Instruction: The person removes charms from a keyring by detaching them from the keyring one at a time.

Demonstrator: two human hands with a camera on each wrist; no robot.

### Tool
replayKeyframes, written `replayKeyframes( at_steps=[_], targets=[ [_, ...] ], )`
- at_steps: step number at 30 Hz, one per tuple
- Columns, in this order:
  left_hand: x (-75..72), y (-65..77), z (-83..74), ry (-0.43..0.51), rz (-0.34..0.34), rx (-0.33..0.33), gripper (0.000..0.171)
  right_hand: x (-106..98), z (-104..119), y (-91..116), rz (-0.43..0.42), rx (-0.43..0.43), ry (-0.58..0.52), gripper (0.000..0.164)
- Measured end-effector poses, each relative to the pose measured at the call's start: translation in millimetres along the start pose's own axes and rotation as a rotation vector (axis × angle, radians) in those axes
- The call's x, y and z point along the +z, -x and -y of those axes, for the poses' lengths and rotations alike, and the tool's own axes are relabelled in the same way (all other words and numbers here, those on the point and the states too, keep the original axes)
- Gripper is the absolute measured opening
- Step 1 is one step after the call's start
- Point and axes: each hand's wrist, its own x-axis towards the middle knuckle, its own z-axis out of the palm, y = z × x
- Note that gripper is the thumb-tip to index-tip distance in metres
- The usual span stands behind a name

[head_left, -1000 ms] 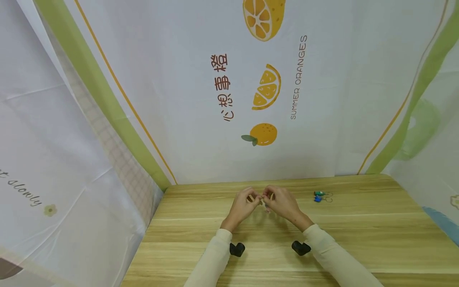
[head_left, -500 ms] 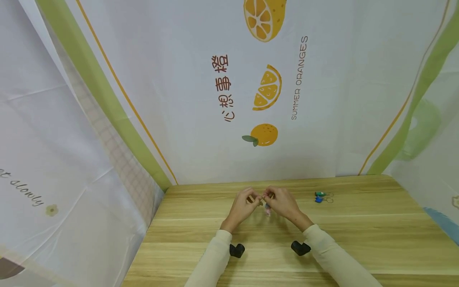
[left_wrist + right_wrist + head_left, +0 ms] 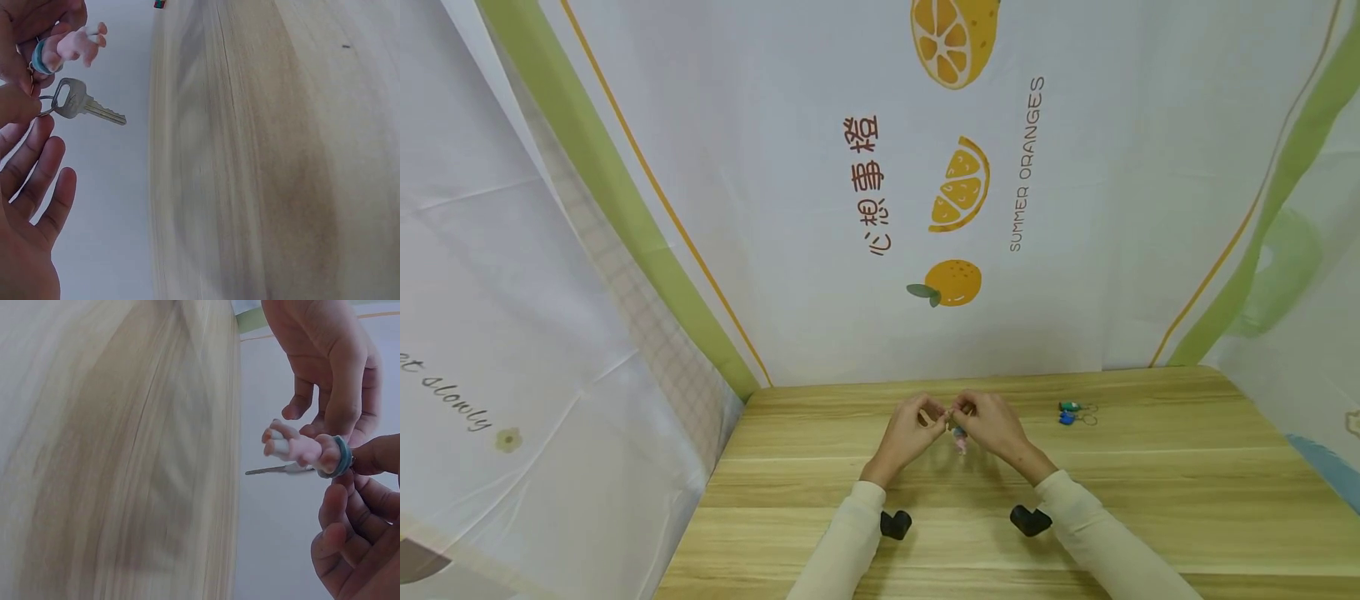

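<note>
Above the table, my left hand (image 3: 910,437) and right hand (image 3: 996,429) meet at the fingertips. Between thumb and forefinger, the left hand pinches a metal key ring (image 3: 46,107). A silver key (image 3: 75,100) hangs from that ring. My right hand pinches the top of a small pink figurine charm (image 3: 303,449) with a teal band, which dangles beneath the fingers. In the right wrist view the key shows edge-on behind the charm. Fingertips hide where the ring and the charm's fitting come together, so I cannot tell whether they are linked.
Two keychains lie to the right on the wooden table (image 3: 1150,483): a green bottle-shaped one (image 3: 1070,406) and a blue one (image 3: 1067,418). A printed white cloth (image 3: 790,317) hangs behind the table's back edge. Black camera mounts (image 3: 895,524) stick out at the wrists.
The pink charm has come further into view below my right fingers. Both hands stay nearly in place, with small finger movements at the ring.
</note>
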Motion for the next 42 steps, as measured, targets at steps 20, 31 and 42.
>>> replayKeyframes(
  at_steps=[20, 31, 42],
  targets=[
    [0.0, 0.0, -1.1, -0.233, -0.051, 0.196, 0.006, 2, -1, 3, 0.006, -0.013, 0.001, 0.011],
    [3.2, 0.2, 0.7, -0.242, -0.062, 0.280, 0.016, 1, 2, 3, 0.028, 0.011, 0.006, 0.011],
    [-2.1, 2.2, 7.2, -0.158, -0.077, 0.210, 0.013, -4, -11, 4, 0.007, 0.048, 0.066, 0.010]
  ],
)
